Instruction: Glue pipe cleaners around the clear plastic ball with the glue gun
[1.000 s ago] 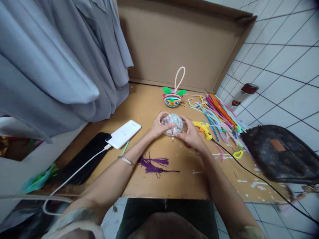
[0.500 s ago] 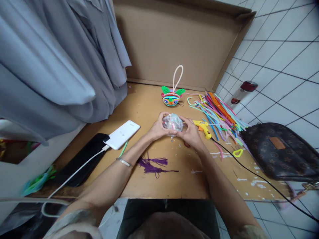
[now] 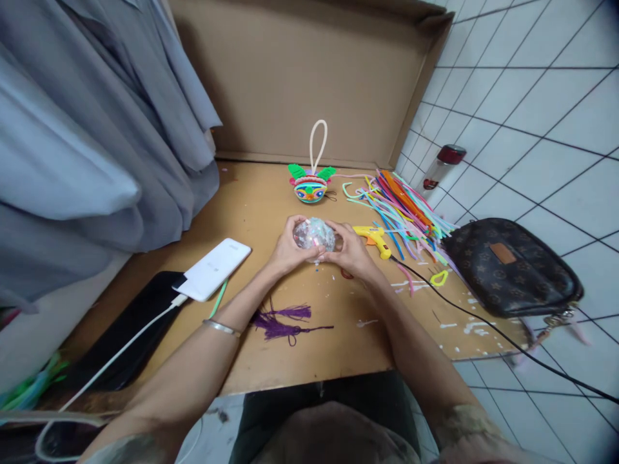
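Between my two hands is a clear, roundish bundle [image 3: 315, 233] that looks like crinkled transparent plastic with small coloured bits; its exact kind I cannot make out. My left hand [image 3: 289, 248] wraps its left side, thumb along the front. My right hand [image 3: 352, 250] closes round the right side, its thumb near the left one. Just beyond stands a colourful lion-head ornament [image 3: 309, 188] with green ears and a white loop [image 3: 318, 145]. A yellow glue gun [image 3: 374, 238] lies right beside my right hand. Purple tassels [image 3: 285, 322] lie on the table nearer to me.
Many coloured pipe cleaners [image 3: 406, 206] lie at the back right, near a clear bottle with a red cap [image 3: 451, 154]. A brown patterned bag [image 3: 517, 264] sits at the right edge. A white power bank [image 3: 213, 267] rests over a black tablet-like slab [image 3: 130, 335] on the left. Grey cloth [image 3: 97, 129] hangs beside it.
The camera view has turned slightly, so everything on the table appears shifted left. Both hands keep their hold on the clear bundle, with little visible change in grip.
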Demonstrator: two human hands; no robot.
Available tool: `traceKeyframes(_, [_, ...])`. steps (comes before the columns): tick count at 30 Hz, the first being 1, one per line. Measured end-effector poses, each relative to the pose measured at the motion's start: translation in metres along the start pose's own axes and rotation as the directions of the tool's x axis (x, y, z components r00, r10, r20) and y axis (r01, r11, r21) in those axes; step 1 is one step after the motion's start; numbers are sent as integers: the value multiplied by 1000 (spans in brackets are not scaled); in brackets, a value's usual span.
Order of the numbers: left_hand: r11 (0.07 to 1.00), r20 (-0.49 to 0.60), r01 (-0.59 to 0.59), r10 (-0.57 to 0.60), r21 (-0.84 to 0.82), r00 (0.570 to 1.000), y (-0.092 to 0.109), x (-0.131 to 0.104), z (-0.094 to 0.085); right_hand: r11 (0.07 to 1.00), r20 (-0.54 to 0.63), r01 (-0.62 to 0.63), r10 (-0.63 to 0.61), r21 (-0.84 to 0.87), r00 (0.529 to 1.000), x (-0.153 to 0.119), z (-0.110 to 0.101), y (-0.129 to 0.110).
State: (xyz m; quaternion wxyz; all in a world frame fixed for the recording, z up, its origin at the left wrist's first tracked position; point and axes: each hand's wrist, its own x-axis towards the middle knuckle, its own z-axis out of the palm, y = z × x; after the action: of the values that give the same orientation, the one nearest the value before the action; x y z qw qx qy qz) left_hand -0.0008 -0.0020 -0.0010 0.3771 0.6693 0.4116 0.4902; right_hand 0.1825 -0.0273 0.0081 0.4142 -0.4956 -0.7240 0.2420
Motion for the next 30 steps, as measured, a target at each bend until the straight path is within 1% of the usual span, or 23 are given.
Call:
traceKeyframes(4, [1000, -28, -26, 26, 4, 999, -3, 0, 1, 1000, 43, 3, -4, 21, 999, 0, -5, -1])
traceKeyframes(8, [1000, -48, -18, 19, 7, 999, -4, 1, 2, 998, 36, -8, 6, 61, 999, 0, -7, 0])
traceKeyframes(11, [1000, -50, 6, -5, 26, 999, -2, 1, 1, 999, -62, 1, 1, 34, 998, 1, -6, 0])
traceKeyframes(13, [999, -48, 14, -12, 35, 999, 0, 1, 1, 1000, -155, -8, 5, -23, 988, 1, -6, -2])
traceKeyframes(15, [999, -48, 18, -16, 40, 999, 0, 1, 1, 997, -219, -34, 16, -76, 976, 0, -6, -5])
traceKeyframes(19, [998, -54, 21, -18, 51, 998, -3, 2, 2, 981, -285, -89, 37, -171, 958, 1, -12, -15])
traceKeyframes(21, [998, -61, 19, -16, 56, 998, -5, 2, 2, 955, -317, -142, 54, -259, 947, 4, -17, -21])
traceKeyframes(23, [998, -68, 13, -9, 57, 998, -6, 2, 3, 892, -349, -235, 95, -387, 932, 10, -24, -28])
traceKeyframes(25, [998, -66, 3, 1, 56, 998, -6, 2, 3, 767, -371, -358, 168, -533, 913, 19, -34, -32])
traceKeyframes(27, [998, -61, 0, 4, 55, 998, -5, 1, 2, 586, -382, -458, 258, -668, 887, 30, -48, -33])
traceKeyframes(28, [998, -59, 1, 2, 56, 998, -4, 1, 2, 481, -399, -508, 316, -715, 861, 36, -56, -31])
traceKeyframes(30, [998, -55, 6, -3, 63, 998, -3, 0, 1, 275, -424, -573, 449, -772, 787, 45, -75, -24])
